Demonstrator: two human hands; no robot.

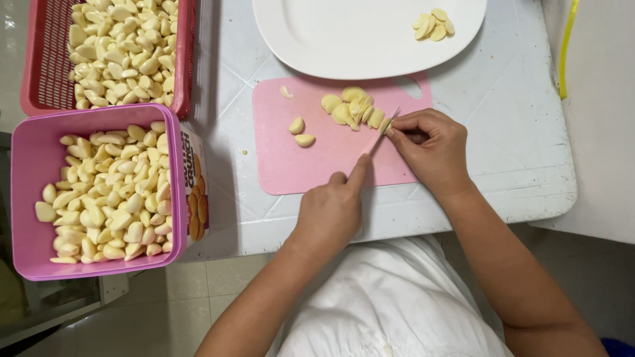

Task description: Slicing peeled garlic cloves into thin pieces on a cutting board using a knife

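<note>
left hand [331, 211] closed around knife [382, 135], right hand [430, 149] pinching garlic clove [385, 124] at right edge of pink cutting board [291, 165]; sliced garlic pile [350, 109] just beside, open board room at left.

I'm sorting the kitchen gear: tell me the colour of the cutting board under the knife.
The cutting board is pale pink, seen clearly in the head view.
</note>
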